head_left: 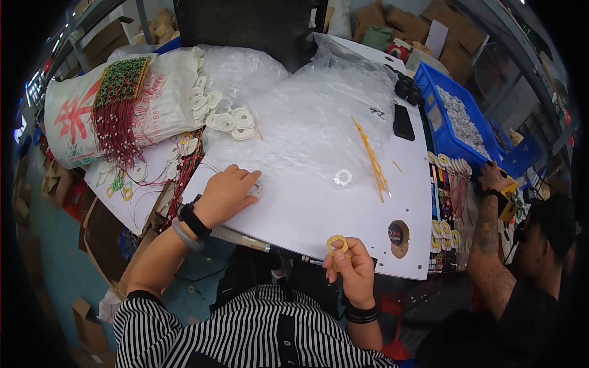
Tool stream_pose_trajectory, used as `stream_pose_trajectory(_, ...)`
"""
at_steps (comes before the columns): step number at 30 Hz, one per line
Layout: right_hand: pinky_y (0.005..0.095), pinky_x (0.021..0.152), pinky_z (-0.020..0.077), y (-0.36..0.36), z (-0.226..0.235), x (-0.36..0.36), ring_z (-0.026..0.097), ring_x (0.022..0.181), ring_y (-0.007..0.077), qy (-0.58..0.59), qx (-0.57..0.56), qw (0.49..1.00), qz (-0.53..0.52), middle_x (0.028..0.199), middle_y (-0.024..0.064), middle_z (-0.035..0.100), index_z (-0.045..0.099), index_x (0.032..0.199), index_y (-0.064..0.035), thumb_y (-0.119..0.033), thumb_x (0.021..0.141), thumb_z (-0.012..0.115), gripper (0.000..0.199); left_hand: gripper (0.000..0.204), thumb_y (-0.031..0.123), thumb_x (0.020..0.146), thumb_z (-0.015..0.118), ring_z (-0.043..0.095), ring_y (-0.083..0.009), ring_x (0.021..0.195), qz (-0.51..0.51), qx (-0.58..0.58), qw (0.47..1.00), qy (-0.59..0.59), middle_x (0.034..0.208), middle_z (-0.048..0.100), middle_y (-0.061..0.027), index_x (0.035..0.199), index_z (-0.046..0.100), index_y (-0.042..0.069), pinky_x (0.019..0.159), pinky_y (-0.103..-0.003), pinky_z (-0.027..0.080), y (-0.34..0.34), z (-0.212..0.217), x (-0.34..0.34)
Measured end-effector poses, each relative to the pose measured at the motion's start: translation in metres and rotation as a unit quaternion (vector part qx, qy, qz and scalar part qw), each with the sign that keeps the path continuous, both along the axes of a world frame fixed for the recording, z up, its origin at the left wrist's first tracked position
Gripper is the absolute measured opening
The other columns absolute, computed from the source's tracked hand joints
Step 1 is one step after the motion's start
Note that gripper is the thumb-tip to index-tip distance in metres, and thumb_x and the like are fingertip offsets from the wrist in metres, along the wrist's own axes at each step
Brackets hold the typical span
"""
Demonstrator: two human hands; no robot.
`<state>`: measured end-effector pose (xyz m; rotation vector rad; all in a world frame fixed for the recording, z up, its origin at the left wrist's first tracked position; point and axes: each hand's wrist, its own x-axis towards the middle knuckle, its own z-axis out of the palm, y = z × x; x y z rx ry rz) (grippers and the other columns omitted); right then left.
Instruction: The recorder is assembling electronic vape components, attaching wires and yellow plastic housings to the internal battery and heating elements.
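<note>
Right grip (350,264) pinches yellow ring (336,245); left grip (228,191) presses white ring (256,189).

A white worktable (319,208) fills the middle, partly draped in clear plastic sheeting (307,116). Brown cardboard boxes (423,27) stack at the far end, a blue plastic crate (451,132) stands beside the table, and the floor (55,257) is teal.

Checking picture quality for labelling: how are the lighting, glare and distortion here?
Head view: even overhead light; the white table is bright, with mild glare on the clear plastic sheet; fisheye bends edges, corners go black; the yellow ring in the right hand is sharp.
</note>
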<state>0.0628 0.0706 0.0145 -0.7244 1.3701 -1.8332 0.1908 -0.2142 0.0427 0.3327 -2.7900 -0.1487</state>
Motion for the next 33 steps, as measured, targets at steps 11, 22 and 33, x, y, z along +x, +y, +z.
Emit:
stream_pose_trajectory(11, 0.0196, 0.056, 0.0458, -0.006, -0.003, 0.009, 0.053, 0.058, 0.0064, 0.042, 0.047, 0.997, 0.041, 0.081, 0.0085, 0.062, 0.053, 0.113, -0.002, -0.009, 0.097, 0.052, 0.018, 0.032, 0.005, 0.095, 0.049, 0.047, -0.0052, 0.068, 0.074, 0.354, 0.921, 0.143, 0.09, 0.066, -0.0025, 0.126, 0.056, 0.003, 0.059, -0.023, 0.04, -0.019, 0.004, 0.034)
stream_pose_trajectory(22, 0.0233, 0.064, 0.0478, -0.029, 0.006, 0.024, 0.055, 0.067, 0.0094, 0.059, 0.039, 0.996, 0.048, 0.087, 0.0075, 0.06, 0.052, 0.114, -0.0022, -0.004, 0.092, 0.059, 0.023, 0.034, 0.013, 0.097, 0.049, 0.043, -0.0004, 0.065, 0.029, 0.553, 0.802, 0.223, 0.091, 0.066, 0.0019, 0.131, 0.051, 0.008, 0.056, -0.017, 0.037, -0.001, 0.034, 0.046)
stream_pose_trajectory(33, 0.0288, 0.066, 0.0491, -0.073, 0.006, 0.042, 0.053, 0.066, 0.0113, -0.144, -0.087, 0.985, 0.046, 0.104, 0.013, 0.058, 0.053, 0.102, -0.0027, 0.001, 0.088, 0.061, 0.016, 0.036, 0.022, 0.097, 0.052, 0.052, -0.0014, 0.078, -0.017, 0.616, 0.758, 0.214, 0.097, 0.065, 0.0021, 0.13, 0.052, 0.007, 0.062, -0.017, 0.041, 0.046, 0.039, 0.03)
